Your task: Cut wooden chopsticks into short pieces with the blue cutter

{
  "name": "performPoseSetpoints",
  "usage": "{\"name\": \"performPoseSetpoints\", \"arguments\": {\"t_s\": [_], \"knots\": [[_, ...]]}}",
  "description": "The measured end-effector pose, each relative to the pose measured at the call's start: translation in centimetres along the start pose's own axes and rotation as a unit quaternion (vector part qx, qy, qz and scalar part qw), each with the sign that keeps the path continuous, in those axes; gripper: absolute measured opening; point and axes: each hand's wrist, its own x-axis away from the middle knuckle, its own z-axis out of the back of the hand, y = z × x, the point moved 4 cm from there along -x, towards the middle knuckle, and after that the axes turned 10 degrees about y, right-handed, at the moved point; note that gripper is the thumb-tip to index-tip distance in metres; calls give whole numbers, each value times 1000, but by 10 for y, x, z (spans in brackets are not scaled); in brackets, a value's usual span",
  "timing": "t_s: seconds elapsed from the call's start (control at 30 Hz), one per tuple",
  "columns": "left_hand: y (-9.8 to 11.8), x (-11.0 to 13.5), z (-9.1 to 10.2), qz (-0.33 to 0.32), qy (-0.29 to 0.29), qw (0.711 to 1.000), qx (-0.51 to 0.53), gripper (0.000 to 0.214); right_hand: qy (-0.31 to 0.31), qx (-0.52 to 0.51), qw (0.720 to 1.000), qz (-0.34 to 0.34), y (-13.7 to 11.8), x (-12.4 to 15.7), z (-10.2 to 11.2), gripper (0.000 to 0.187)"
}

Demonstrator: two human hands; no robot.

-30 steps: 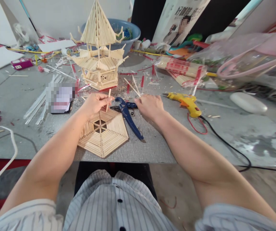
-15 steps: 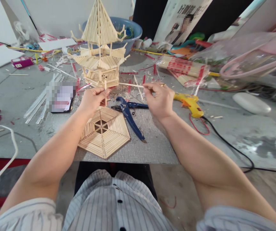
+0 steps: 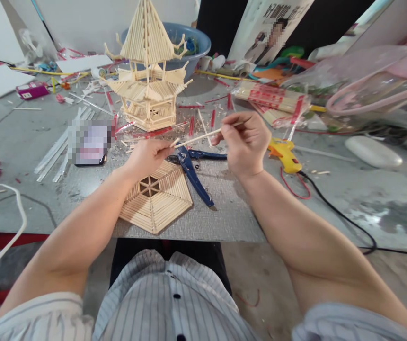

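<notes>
Between my two hands a thin wooden stick [image 3: 199, 138] slants up to the right. My right hand [image 3: 248, 144] is closed around its upper end. At its lower end, my left hand [image 3: 148, 156] pinches a short wooden stick [image 3: 174, 142], mostly hidden by the fingers; the two sticks meet or cross there. Below my left hand lies a flat hexagonal panel of wooden sticks [image 3: 155, 210] with an open spoked centre. Blue-handled cutters [image 3: 198, 182] rest beside the panel. Behind my hands stands a tiered stick pagoda [image 3: 150, 90] with a pointed roof.
A yellow glue gun [image 3: 285, 155] with a black cord lies right of my right hand. To the left are a phone [image 3: 92, 144] and clear glue sticks [image 3: 63, 144]. Bagged sticks [image 3: 270, 97], a blue basin [image 3: 199, 47] and a white mouse-like object [image 3: 373, 151] sit farther off.
My left hand has moved slightly right and turned, tilting its short stick from upright. My right hand has shifted right and curled more, and its stick now slopes up toward it.
</notes>
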Motion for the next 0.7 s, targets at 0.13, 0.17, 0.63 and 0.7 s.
{"name": "performPoseSetpoints", "arguments": {"t_s": [0.13, 0.17, 0.63, 0.7], "knots": [[4, 2, -3, -12, -19, 999, -40, 19, -8, -19, 1000, -3, 1, -3, 0, 29], [3, 2, -3, 3, -15, 1000, -26, 18, -13, -33, 999, 4, 0, -2, -2, 33], [17, 8, -13, 134, -122, 974, 136, 18, -65, 19, 997, -22, 6, 9, -12, 51], [17, 9, -14, 125, -151, 975, 106, 17, -66, 25, 997, -27, 8, 7, -11, 54]]}}
